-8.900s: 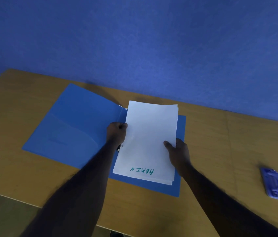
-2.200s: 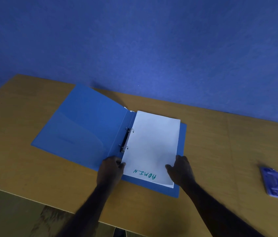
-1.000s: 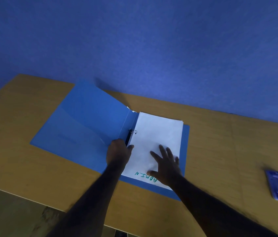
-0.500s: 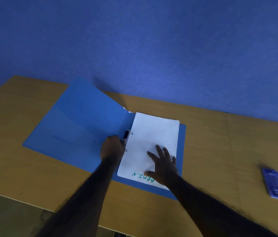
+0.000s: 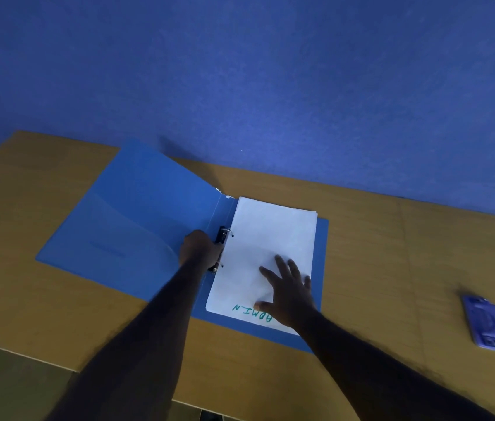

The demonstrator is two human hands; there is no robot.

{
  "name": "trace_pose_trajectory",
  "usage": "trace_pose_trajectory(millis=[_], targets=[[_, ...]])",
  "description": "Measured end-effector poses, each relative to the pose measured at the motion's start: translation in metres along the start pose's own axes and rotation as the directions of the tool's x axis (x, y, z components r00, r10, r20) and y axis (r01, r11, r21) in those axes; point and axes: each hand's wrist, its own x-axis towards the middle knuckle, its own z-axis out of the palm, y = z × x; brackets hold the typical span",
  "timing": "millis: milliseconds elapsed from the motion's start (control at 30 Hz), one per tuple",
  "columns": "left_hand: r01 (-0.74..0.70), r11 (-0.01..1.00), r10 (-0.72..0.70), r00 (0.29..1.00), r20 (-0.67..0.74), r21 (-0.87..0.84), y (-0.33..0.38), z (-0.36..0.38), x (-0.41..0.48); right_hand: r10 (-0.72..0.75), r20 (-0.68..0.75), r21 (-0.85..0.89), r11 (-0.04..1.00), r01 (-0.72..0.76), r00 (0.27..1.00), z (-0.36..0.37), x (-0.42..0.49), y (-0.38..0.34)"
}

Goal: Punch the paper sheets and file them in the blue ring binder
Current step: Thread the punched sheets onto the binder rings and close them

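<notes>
The blue ring binder [image 5: 137,226] lies open on the wooden table, its left cover spread out flat. A stack of white paper sheets [image 5: 273,238] rests on its right half, threaded on the metal rings [image 5: 223,247], with green handwriting along the near edge. My left hand [image 5: 199,249] is curled over the ring mechanism at the spine, fingers hidden against it. My right hand [image 5: 288,291] lies flat on the lower part of the sheets with fingers spread, pressing them down.
A purple hole punch [image 5: 488,322] sits on the table [image 5: 392,268] far to the right. A blue wall [image 5: 270,86] rises right behind the table. The table's near edge runs along the bottom left.
My left hand moved from the binder's near edge up to the rings. My right hand went from the sheets' right edge to lying flat on top. In the last half second, almost nothing moved.
</notes>
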Motion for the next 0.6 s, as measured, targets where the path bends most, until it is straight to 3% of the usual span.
trace_pose_trajectory(millis=[200, 400, 600], targets=[[-0.106, 0.99, 0.105, 0.994, -0.016, -0.094, -0.0018, -0.0038, 0.0009, -0.002, -0.008, -0.004, 1.0, 0.002, 1.0, 0.0005, 0.0002, -0.0005], [-0.207, 0.977, 0.206, 0.978, -0.031, -0.05, 0.0011, 0.0033, 0.0002, 0.004, -0.006, 0.001, 1.0, -0.004, 1.0, 0.0015, 0.0004, -0.0011], [-0.219, 0.975, 0.217, 0.975, -0.038, -0.04, 0.0066, 0.0028, -0.0043, 0.003, 0.001, 0.007, 1.0, -0.003, 1.0, 0.0003, 0.0, -0.0008]])
